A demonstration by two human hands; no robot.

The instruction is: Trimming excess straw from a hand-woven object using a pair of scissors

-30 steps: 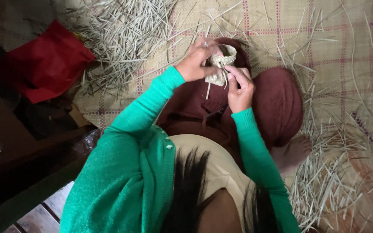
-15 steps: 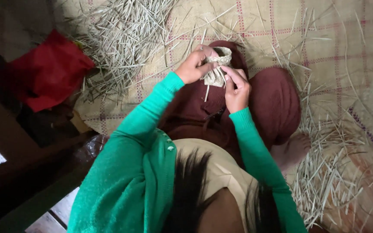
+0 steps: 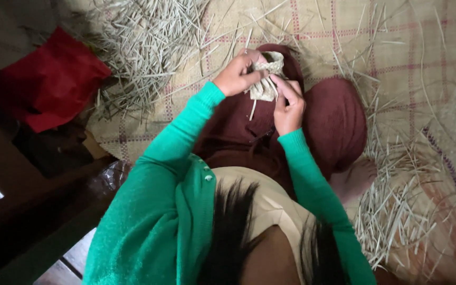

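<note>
A small woven piece of pale straw [image 3: 266,80] sits between both hands, above my lap in dark red-brown cloth [image 3: 249,132]. My left hand [image 3: 237,74] grips its left side, fingers curled over the top. My right hand [image 3: 288,104] pinches its right edge, with the index finger pressed along it. A loose straw end hangs down from the piece. Both arms wear bright green sleeves. The inside of the woven piece is hidden by my fingers.
A heap of cut pale straws [image 3: 149,47] lies on the checked woven mat [image 3: 397,47] at upper left, another heap [image 3: 402,211] at lower right beside my bare foot [image 3: 352,179]. A red cloth [image 3: 48,84] lies left. Dark wooden boards [image 3: 22,221] run along the lower left.
The hands and the woven piece shifted slightly up and left in view. My right index finger now presses along the piece's edge.
</note>
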